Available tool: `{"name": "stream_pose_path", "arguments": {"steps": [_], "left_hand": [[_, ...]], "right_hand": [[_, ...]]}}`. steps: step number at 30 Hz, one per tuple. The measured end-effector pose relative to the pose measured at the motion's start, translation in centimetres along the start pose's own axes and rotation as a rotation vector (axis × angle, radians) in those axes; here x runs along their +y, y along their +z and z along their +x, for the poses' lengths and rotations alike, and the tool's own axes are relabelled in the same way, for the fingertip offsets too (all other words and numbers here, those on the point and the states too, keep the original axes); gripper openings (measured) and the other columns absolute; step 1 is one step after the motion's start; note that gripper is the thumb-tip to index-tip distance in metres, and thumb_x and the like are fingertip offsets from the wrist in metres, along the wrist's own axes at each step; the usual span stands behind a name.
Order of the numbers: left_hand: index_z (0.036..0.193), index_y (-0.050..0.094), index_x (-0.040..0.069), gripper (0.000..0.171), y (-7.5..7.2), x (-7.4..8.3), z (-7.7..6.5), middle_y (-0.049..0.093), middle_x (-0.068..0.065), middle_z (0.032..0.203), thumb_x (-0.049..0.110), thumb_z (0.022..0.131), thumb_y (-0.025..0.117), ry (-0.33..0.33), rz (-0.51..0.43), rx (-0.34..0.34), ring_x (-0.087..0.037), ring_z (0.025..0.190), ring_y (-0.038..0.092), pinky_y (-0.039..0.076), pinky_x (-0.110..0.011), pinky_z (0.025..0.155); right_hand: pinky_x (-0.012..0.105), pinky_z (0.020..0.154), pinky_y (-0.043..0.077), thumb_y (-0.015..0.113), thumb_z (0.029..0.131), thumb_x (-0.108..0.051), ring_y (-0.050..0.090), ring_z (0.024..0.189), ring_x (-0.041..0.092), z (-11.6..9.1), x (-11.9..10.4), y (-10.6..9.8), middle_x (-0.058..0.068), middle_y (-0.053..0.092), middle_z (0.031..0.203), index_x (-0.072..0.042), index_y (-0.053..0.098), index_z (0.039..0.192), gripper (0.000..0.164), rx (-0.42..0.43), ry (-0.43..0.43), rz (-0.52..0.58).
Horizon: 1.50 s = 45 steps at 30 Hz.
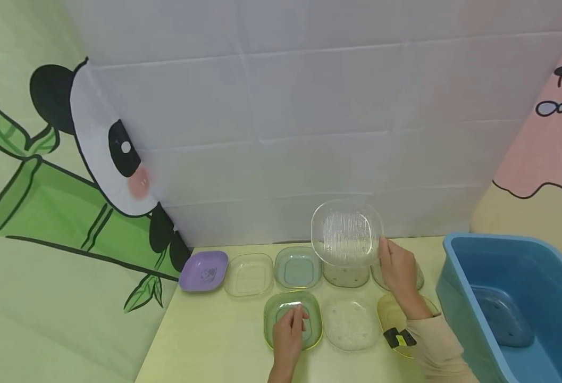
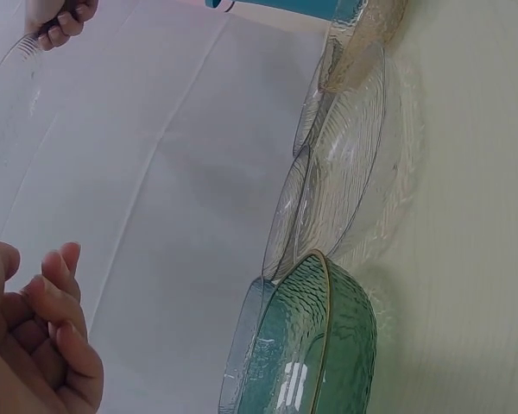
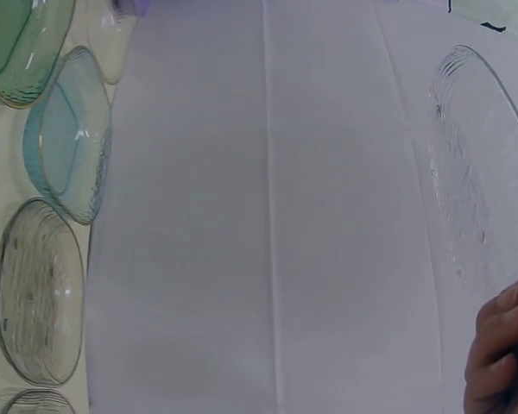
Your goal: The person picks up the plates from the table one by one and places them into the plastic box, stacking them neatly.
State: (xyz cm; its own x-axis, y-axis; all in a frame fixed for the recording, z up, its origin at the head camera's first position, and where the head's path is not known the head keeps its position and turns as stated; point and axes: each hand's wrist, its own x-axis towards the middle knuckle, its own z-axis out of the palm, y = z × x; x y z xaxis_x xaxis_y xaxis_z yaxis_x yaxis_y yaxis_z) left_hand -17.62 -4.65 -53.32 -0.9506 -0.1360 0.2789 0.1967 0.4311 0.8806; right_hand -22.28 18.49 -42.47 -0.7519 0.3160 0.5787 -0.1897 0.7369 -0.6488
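Raised above the table at the back, a clear rounded-square plate (image 1: 346, 234) stands tilted up in my right hand (image 1: 397, 266). The fingers and thumb pinch its right edge in the head view; the right wrist view shows the same grip at its edge. My left hand (image 1: 288, 332) is over a green plate (image 1: 312, 331) with a gold rim. Its fingers are loosely curled and hold nothing; the left wrist view shows them apart from the green plate. A clear textured plate (image 1: 351, 325) lies right of the green one, and a yellow plate (image 1: 389, 313) is partly hidden under my right forearm.
Along the back lie a purple plate (image 1: 203, 272), a clear plate (image 1: 249, 275), a light blue plate (image 1: 298, 267) and a greyish clear plate (image 1: 345, 276). Another greyish plate (image 1: 417, 276) is half hidden by my right hand. A blue tub (image 1: 467, 314) at right contains a dark plate (image 1: 503, 317).
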Motion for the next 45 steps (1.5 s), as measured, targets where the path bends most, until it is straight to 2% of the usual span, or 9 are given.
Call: {"name": "stream_pose_path", "arguments": {"steps": [6, 12, 17, 21, 26, 31, 34, 39, 45], "left_hand": [[0.068, 0.062, 0.011, 0.034, -0.3, -0.2, -0.3, 0.049, 0.006, 0.052, 0.024, 0.096, 0.048, -0.009, 0.000, -0.002, 0.005, 0.046, 0.036, 0.035, -0.017, 0.047], [0.068, 0.062, 0.012, 0.033, -0.8, -0.5, -0.6, 0.048, 0.008, 0.052, 0.023, 0.096, 0.048, -0.044, 0.023, -0.014, 0.004, 0.047, 0.037, 0.035, -0.017, 0.048], [0.067, 0.061, 0.016, 0.033, -1.1, -0.6, -0.4, 0.048, 0.008, 0.051, 0.025, 0.096, 0.048, -0.020, 0.048, 0.004, 0.005, 0.047, 0.036, 0.034, -0.017, 0.048], [0.067, 0.061, 0.014, 0.035, -1.2, -0.7, -0.4, 0.048, 0.007, 0.051, 0.026, 0.096, 0.047, -0.026, 0.043, -0.014, 0.004, 0.046, 0.036, 0.034, -0.017, 0.048], [0.067, 0.061, 0.012, 0.036, -1.3, -0.8, -0.3, 0.049, 0.006, 0.052, 0.027, 0.096, 0.046, -0.048, 0.031, -0.038, 0.004, 0.045, 0.034, 0.033, -0.017, 0.045], [0.066, 0.061, 0.011, 0.036, -1.4, -1.0, -0.2, 0.048, 0.007, 0.051, 0.027, 0.096, 0.047, -0.027, 0.039, -0.027, 0.004, 0.045, 0.034, 0.033, -0.017, 0.045], [0.066, 0.061, 0.012, 0.037, -1.4, -1.2, -0.2, 0.048, 0.008, 0.052, 0.028, 0.096, 0.047, -0.030, 0.048, -0.028, 0.004, 0.045, 0.034, 0.033, -0.017, 0.046], [0.065, 0.061, 0.014, 0.037, -1.4, -1.4, -0.3, 0.048, 0.008, 0.052, 0.029, 0.096, 0.047, -0.040, 0.041, -0.037, 0.004, 0.045, 0.035, 0.034, -0.017, 0.046], [0.066, 0.062, 0.012, 0.037, -1.6, -1.5, -0.4, 0.048, 0.008, 0.052, 0.029, 0.096, 0.047, -0.053, 0.039, -0.045, 0.004, 0.045, 0.035, 0.033, -0.017, 0.046]], "right_hand": [[0.026, 0.038, 0.022, 0.037, 0.097, -0.025, 0.025, 0.038, 0.008, 1.8, -1.3, -1.4, -0.005, 0.033, 0.043, -0.009, 0.040, 0.051, 0.049, 0.025, 0.004, 0.010], [0.026, 0.039, 0.018, 0.034, 0.098, -0.027, 0.021, 0.039, 0.011, 3.6, -2.0, -3.2, -0.002, 0.030, 0.043, -0.009, 0.035, 0.051, 0.051, 0.024, 0.002, -0.046], [0.029, 0.040, 0.023, 0.031, 0.097, -0.030, 0.037, 0.043, 0.022, 5.3, -2.3, -4.5, 0.009, 0.046, 0.048, -0.007, 0.042, 0.053, 0.051, 0.024, 0.022, -0.100], [0.030, 0.041, 0.026, 0.029, 0.097, -0.032, 0.046, 0.049, 0.029, 6.4, -2.1, -5.6, 0.013, 0.053, 0.054, -0.007, 0.047, 0.056, 0.051, 0.006, 0.055, -0.146], [0.029, 0.041, 0.027, 0.028, 0.097, -0.032, 0.048, 0.052, 0.031, 7.4, -1.5, -7.5, 0.015, 0.055, 0.057, -0.006, 0.049, 0.058, 0.051, -0.005, 0.085, -0.188], [0.031, 0.044, 0.029, 0.025, 0.097, -0.033, 0.051, 0.059, 0.034, 8.1, -0.4, -10.1, 0.018, 0.058, 0.063, -0.004, 0.052, 0.063, 0.052, -0.033, 0.140, -0.245], [0.032, 0.044, 0.029, 0.023, 0.097, -0.032, 0.049, 0.059, 0.032, 8.5, 0.3, -11.7, 0.018, 0.056, 0.063, -0.003, 0.053, 0.066, 0.052, -0.056, 0.166, -0.278], [0.030, 0.041, 0.029, 0.021, 0.096, -0.031, 0.046, 0.055, 0.027, 9.1, 1.6, -14.1, 0.019, 0.057, 0.063, 0.000, 0.055, 0.069, 0.054, -0.069, 0.163, -0.316], [0.035, 0.044, 0.033, 0.019, 0.098, -0.037, 0.053, 0.062, 0.038, 9.3, 3.1, -16.8, 0.022, 0.061, 0.068, 0.001, 0.057, 0.076, 0.059, -0.137, 0.221, -0.413]]}}
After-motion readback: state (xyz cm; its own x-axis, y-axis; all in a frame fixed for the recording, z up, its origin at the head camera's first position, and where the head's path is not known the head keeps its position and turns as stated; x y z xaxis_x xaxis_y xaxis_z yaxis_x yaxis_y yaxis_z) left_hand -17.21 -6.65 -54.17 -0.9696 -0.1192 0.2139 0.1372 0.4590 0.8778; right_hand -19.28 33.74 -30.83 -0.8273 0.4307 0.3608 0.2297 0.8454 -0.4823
